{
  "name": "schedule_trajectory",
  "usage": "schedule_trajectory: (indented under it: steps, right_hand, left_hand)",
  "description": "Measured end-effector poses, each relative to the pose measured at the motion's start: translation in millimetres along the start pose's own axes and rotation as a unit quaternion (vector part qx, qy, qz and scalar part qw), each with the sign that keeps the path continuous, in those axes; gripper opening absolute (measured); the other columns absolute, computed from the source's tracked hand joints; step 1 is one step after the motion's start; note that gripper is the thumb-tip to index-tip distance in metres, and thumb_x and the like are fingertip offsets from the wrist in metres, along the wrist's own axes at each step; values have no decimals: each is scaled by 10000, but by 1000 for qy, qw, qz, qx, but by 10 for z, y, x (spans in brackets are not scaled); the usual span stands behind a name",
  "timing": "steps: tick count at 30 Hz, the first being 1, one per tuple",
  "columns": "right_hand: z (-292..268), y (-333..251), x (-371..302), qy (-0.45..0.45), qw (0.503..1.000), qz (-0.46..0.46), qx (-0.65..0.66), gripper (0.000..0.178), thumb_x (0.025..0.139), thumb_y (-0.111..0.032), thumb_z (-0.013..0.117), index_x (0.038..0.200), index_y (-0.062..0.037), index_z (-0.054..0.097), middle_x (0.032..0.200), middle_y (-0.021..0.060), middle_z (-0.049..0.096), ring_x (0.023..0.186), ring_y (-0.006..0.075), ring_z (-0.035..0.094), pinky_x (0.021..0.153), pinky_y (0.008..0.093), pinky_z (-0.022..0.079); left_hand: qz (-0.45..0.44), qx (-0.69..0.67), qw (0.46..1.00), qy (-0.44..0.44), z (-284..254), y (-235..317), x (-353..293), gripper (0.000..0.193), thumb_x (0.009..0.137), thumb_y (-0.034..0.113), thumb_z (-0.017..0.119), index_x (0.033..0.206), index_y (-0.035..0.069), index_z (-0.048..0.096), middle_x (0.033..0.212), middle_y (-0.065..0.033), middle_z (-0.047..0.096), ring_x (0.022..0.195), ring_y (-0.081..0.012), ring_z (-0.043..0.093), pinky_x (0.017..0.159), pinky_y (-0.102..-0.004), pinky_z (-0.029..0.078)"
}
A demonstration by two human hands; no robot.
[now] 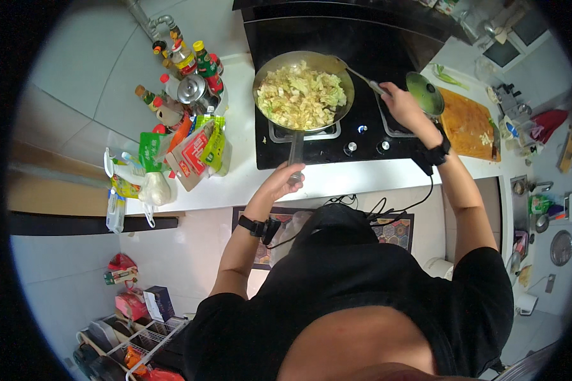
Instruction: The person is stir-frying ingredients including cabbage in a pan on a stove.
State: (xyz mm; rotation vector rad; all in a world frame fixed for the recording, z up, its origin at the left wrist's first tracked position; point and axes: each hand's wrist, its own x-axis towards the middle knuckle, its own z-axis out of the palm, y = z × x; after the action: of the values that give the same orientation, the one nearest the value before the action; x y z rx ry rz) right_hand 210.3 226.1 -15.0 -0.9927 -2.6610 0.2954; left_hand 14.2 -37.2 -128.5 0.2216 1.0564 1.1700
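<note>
A wide metal frying pan (pixel 258 76) sits on the left burner of the black gas stove (pixel 368 141). Chopped cabbage (pixel 302 95), pale green and yellowish, fills much of it. My left hand (pixel 282 181) is closed round the end of the pan's handle (pixel 297 145), which points towards me. In my right hand (pixel 401 106) is the grip of a metal spatula (pixel 361 76). Its shaft slants up and left to the pan's right rim, where the head's shape is hard to make out.
Right of my right hand stands a pot with a green-tinted glass lid (pixel 424 93). Beyond it lies a wooden cutting board (pixel 467 120) with chopped bits and a knife. Sauce bottles (pixel 206 65), a metal canister (pixel 194 90) and packets (pixel 194 155) crowd the left counter. Black cables (pixel 388 209) hang at the front edge.
</note>
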Motion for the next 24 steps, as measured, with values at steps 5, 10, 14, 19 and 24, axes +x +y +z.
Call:
schedule_trajectory:
  steps: [5, 10, 14, 19, 24]
  right_hand:
    - [587, -164, 168, -162, 921, 211, 283, 352, 881, -216, 464, 1170, -16, 468, 638, 120, 593, 472, 195, 544, 475, 317, 444]
    - [389, -372, -44, -178, 959, 59, 214, 353, 863, -208, 481, 1182, -56, 483, 631, 154, 584, 463, 224, 556, 479, 332, 444]
    - [-87, -257, -208, -63, 995, -71, 16, 335, 833, -206, 513, 1156, -119, 513, 747, 198, 597, 655, 350, 586, 602, 415, 476]
    - [-112, -11, -147, -41, 990, -38, -126, 363, 840, -197, 497, 1191, -107, 471, 657, 209, 576, 607, 358, 576, 547, 437, 470]
    - [-241, -243, -316, -212, 964, 127, 101, 342, 874, -189, 432, 1177, -35, 471, 558, 131, 555, 414, 214, 526, 392, 325, 423]
  left_hand:
    - [6, 7, 1000, -6, 29, 24, 3, 196, 830, 192, 545, 837, 90, 378, 640, -51, 510, 459, -106, 466, 332, -192, 333]
    - [-5, 16, 1000, -22, -33, 18, 12, 275, 781, 214, 601, 921, 73, 410, 707, -72, 517, 501, -123, 480, 385, -193, 358]
    - [-6, 15, 1000, 1, -2, 29, -45, 272, 785, 216, 598, 919, 74, 409, 706, -72, 517, 502, -122, 478, 387, -194, 361]
    - [-4, 19, 1000, -12, -16, 24, 8, 265, 791, 217, 590, 917, 73, 407, 708, -71, 514, 502, -116, 470, 391, -193, 361]
    - [-3, 4, 1000, 2, -24, -4, -1, 252, 794, 209, 585, 903, 68, 407, 697, -73, 511, 495, -112, 467, 380, -196, 354]
